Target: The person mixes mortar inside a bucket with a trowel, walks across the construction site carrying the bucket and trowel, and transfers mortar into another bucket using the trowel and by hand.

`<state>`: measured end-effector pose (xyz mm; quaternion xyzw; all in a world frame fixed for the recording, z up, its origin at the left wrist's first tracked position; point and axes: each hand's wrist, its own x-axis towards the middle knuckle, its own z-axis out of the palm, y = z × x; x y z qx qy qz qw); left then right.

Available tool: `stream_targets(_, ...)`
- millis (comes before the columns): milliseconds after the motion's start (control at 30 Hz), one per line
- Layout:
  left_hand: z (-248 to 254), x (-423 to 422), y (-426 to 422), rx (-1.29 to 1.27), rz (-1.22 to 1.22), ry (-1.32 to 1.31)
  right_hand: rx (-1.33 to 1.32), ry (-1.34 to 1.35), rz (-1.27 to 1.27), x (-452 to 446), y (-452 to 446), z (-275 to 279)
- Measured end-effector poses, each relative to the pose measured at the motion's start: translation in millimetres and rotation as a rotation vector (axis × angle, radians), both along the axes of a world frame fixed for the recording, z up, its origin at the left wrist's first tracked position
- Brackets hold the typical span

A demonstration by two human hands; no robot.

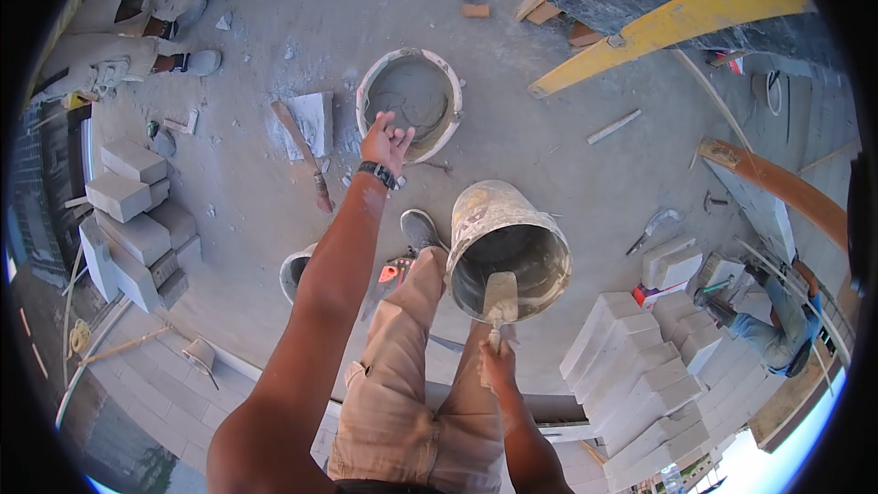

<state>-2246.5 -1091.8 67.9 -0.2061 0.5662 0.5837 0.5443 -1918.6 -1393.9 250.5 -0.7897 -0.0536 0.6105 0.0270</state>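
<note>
Trowel (pixel 500 299) juts forward from the right grip (pixel 499 368), which is wrapped round its handle.

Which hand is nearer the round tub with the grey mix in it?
Left. The left hand is over the near edge of the round tub; the right hand is farther back, holding a trowel at the tilted bucket's mouth.

Left arm (pixel 315 320) outstretched, right grip (pixel 498 369) clenched
</note>
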Motion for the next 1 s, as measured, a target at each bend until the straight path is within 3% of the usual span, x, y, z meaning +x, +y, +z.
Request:
stream_targets(167,-10,-3,-59,-0.072,-0.002,-0.004,0.036,0.060,0.010,2,-8,-10)
stream_targets(433,44,1,-13,-0.081,-0.061,0.017,0.167,0.103,-0.007,7,-8,-3)
stream_targets(733,47,30,-86,-0.134,-0.205,0.162,0.191,0.135,0.039,36,-11,-3)
stream_targets(933,18,29,-53,-0.057,-0.397,0.228,0.159,0.134,0.097,57,-5,-11)
stream_targets(1000,35,40,-27,-0.091,-0.320,0.324,0.126,0.130,0.176,65,6,-5)
